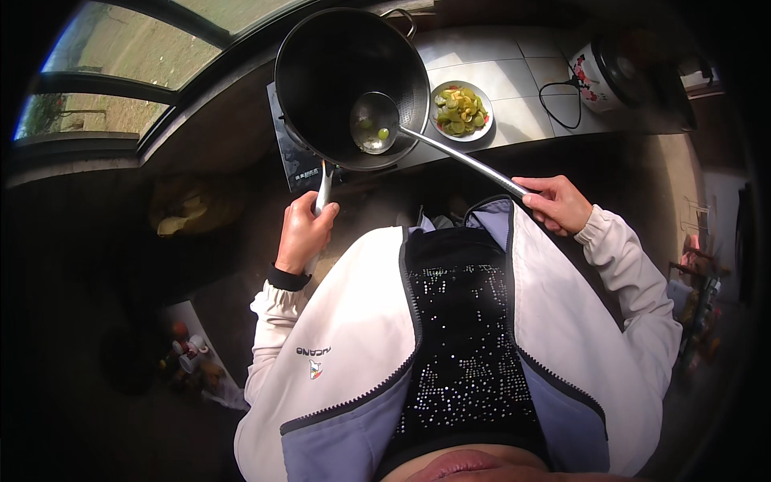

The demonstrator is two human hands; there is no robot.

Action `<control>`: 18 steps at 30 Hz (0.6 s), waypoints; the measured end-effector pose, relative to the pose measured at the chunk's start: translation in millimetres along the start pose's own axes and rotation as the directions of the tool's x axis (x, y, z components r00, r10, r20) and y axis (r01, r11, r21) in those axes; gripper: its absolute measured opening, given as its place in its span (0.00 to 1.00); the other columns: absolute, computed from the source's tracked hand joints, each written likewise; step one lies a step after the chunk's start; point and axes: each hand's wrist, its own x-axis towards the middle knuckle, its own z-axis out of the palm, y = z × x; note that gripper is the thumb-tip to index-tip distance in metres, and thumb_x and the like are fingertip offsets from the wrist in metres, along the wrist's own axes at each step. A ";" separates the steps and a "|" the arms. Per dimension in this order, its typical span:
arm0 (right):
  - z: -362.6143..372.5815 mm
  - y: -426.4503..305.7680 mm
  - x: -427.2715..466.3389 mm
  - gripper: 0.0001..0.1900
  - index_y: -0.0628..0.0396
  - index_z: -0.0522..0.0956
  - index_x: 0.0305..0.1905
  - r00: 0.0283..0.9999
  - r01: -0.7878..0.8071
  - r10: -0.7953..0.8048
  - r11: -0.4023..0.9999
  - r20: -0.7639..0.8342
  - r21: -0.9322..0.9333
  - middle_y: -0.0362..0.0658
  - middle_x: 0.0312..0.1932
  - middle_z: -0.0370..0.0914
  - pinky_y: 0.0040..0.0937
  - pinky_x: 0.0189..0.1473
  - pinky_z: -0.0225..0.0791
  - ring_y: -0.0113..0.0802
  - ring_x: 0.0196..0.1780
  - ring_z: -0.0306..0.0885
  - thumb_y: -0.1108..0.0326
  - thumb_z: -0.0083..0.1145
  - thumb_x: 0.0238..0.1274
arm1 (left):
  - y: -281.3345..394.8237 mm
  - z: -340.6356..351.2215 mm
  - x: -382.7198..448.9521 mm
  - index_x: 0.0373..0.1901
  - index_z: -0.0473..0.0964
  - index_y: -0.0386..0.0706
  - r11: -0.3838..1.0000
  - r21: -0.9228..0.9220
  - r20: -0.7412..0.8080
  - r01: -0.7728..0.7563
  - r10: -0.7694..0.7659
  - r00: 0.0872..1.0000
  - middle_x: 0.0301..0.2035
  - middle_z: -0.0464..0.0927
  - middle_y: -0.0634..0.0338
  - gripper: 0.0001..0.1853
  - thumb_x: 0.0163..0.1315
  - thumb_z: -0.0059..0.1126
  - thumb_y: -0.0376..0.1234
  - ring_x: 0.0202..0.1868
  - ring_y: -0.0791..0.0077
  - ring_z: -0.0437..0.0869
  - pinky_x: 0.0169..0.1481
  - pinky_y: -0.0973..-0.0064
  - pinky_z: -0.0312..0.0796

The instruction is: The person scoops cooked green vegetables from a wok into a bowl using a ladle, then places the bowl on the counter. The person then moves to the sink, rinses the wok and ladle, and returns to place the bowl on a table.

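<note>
My left hand (305, 230) grips the handle of a dark wok (328, 66), which is tilted so that its inside faces me. In my right hand (555, 206) is the long metal handle of a ladle (374, 120). The ladle's bowl lies inside the wok, by its lower right wall, with a few green slices in it. Just right of the wok, a white plate (438, 122) holds a heap of sliced green vegetable (461, 111) with some reddish bits. Under the wok, a dark cooktop (295, 147) with writing on it is partly hidden.
The white tiled counter (482, 45) runs to the right, where a flowered rice cooker (593, 78) stands with a black power cord (560, 125). A window (132, 42) is at upper left. Mugs (190, 359) and other items sit on a low surface at lower left.
</note>
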 end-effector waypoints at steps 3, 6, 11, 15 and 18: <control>4.6 -3.7 -4.0 0.24 0.54 0.72 0.75 0.995 -0.030 0.017 0.989 0.094 0.141 0.33 0.21 0.68 0.19 0.15 0.53 0.16 0.16 0.57 0.68 0.52 0.78 | -1.7 -0.1 0.3 0.32 0.75 0.32 1.000 -0.001 0.009 0.011 -0.011 1.000 0.16 0.76 0.62 0.12 0.69 0.64 0.32 0.15 0.80 0.77 0.20 0.76 0.67; 3.5 -2.2 -1.9 0.24 0.56 0.71 0.75 0.986 -0.070 0.035 0.974 0.162 0.215 0.33 0.19 0.66 0.19 0.14 0.52 0.15 0.15 0.55 0.70 0.50 0.79 | -1.8 1.4 -0.2 0.30 0.75 0.32 1.000 -0.006 0.014 0.009 -0.009 1.000 0.16 0.76 0.61 0.12 0.69 0.64 0.32 0.15 0.79 0.77 0.19 0.76 0.67; 3.5 3.6 5.7 0.25 0.57 0.68 0.77 0.970 -0.057 -0.048 0.907 0.238 0.416 0.33 0.20 0.67 0.18 0.13 0.54 0.14 0.15 0.57 0.70 0.49 0.80 | 1.5 3.8 -1.9 0.30 0.74 0.33 1.000 -0.022 -0.002 -0.015 0.015 1.000 0.16 0.76 0.62 0.12 0.69 0.64 0.32 0.14 0.80 0.76 0.19 0.77 0.66; -4.8 10.3 13.4 0.25 0.57 0.69 0.76 0.996 0.080 -0.089 0.941 0.014 0.329 0.34 0.23 0.68 0.16 0.13 0.54 0.14 0.16 0.59 0.66 0.53 0.79 | 3.2 4.0 -5.8 0.31 0.74 0.34 0.999 -0.043 -0.007 -0.006 0.006 1.000 0.18 0.75 0.63 0.12 0.71 0.63 0.32 0.14 0.81 0.74 0.18 0.78 0.64; -23.7 16.6 30.3 0.26 0.53 0.70 0.76 0.976 0.158 -0.134 0.978 -0.170 0.134 0.34 0.24 0.69 0.20 0.14 0.53 0.16 0.16 0.59 0.66 0.56 0.77 | 4.2 3.6 -8.0 0.31 0.74 0.35 0.999 -0.036 -0.009 0.025 -0.025 1.000 0.18 0.75 0.63 0.11 0.72 0.62 0.31 0.14 0.80 0.74 0.18 0.78 0.64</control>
